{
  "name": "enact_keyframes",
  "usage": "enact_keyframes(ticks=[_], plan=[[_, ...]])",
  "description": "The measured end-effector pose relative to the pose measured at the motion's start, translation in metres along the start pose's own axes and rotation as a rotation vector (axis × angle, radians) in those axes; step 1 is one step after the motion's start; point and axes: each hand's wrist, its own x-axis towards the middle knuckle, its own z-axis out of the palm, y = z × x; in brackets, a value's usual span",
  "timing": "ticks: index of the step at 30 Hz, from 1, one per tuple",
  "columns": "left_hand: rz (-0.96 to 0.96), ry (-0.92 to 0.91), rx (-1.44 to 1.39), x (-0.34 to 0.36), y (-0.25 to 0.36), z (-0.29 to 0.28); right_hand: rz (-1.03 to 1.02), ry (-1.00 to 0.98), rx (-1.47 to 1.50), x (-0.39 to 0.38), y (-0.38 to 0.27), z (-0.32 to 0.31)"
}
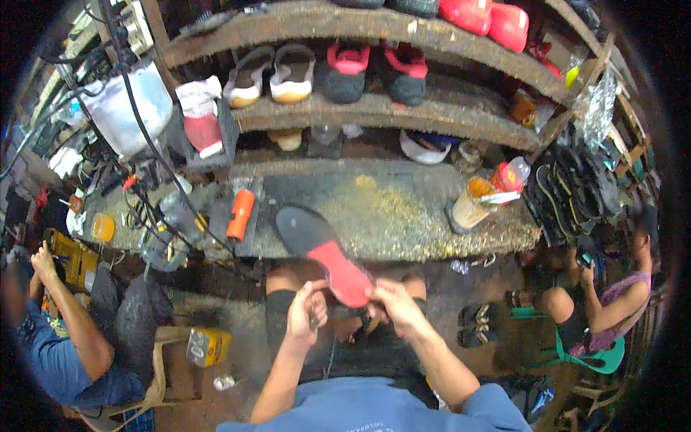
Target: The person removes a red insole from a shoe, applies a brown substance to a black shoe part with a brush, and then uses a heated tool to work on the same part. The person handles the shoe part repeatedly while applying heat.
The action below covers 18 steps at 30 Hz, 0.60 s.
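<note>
At 5 o'clock from the middle, the right hand (394, 305) is pinching the red end of a red and black shoe sole (338, 265). At 7 o'clock, the left hand (306, 315) is curling right by its edge, maybe touching. The black end is pointing to 11 o'clock. On the workbench (288, 180), an orange tube (242, 213) is sitting at 9 and a smeary tub (468, 214) at 3, with dark soles (568, 194) piling up past it. Shelved red shoes (486, 26) are resting at 1. People are sitting at 8 (65, 360) and 4 (615, 309).
</note>
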Motion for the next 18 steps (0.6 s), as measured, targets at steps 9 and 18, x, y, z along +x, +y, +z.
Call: enact_keyframes(ticks=[9,18], plan=[[0.315,-0.016,0.127,0.016,0.021,0.048,-0.247,-0.029,-0.112,-0.020,0.029,0.009],[0.796,-0.309,0.394,0.003,0.188,0.152,-0.659,-0.050,0.066,-0.018,-0.114,0.073]])
